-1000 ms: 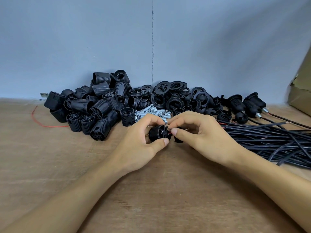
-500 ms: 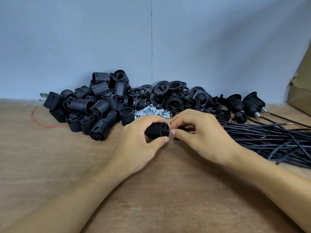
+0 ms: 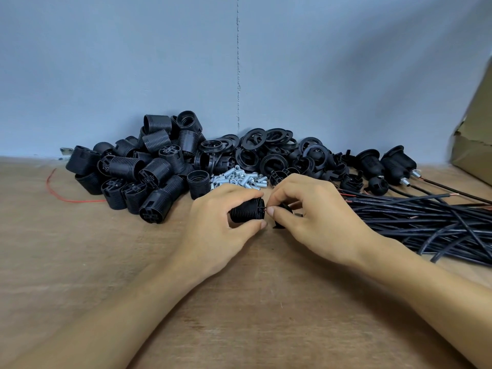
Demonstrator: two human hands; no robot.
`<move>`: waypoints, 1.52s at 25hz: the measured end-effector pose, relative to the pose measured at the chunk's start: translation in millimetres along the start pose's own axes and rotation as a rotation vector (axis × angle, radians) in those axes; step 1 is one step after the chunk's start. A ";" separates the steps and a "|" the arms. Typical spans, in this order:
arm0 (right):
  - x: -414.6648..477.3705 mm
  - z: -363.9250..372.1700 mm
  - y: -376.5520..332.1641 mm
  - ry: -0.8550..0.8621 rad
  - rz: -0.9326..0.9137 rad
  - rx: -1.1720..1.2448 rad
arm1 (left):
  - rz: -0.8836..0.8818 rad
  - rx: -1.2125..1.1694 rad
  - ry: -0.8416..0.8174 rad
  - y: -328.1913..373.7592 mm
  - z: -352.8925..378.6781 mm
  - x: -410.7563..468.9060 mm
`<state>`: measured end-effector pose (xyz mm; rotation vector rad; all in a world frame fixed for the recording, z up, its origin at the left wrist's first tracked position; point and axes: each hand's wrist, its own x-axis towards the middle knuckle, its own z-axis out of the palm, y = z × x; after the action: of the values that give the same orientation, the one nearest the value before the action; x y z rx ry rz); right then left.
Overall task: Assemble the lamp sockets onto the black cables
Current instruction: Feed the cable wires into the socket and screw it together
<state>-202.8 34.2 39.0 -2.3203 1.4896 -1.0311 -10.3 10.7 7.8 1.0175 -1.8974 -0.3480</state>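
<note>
Lamp socket (image 3: 246,213) gripped by left hand (image 3: 221,227), right hand (image 3: 314,214) holding cap (image 3: 282,208), above wooden table (image 3: 106,262).

Left grip (image 3: 221,227): bare hand, slim fingers (image 3: 239,192), nails cut short and plain. Right grip (image 3: 316,217): bare too, same short rounded nails, knuckles creased. My left forearm (image 3: 106,315) and right forearm (image 3: 426,283): bare as far as the view runs, smooth, lean.
</note>
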 end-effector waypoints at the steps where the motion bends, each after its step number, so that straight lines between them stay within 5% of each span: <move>1: -0.5 0.3 -0.4 0.002 -0.012 -0.022 | -0.002 0.001 0.000 0.3 0.1 0.1; 11: -5.8 5.9 -6.3 -0.025 -0.174 -0.415 | 0.007 0.048 -0.061 4.5 1.2 -0.8; 22: -0.9 4.2 10.5 -0.039 0.006 0.006 | 0.008 0.081 -0.095 4.2 2.3 -0.7; 38: -4.1 13.3 8.8 -0.017 -0.052 -0.064 | 0.142 0.131 -0.172 -6.2 4.8 1.2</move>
<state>-201.5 30.9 22.9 -2.4175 1.4849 -0.9879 -11.4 5.2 2.3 0.9568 -2.1587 -0.2373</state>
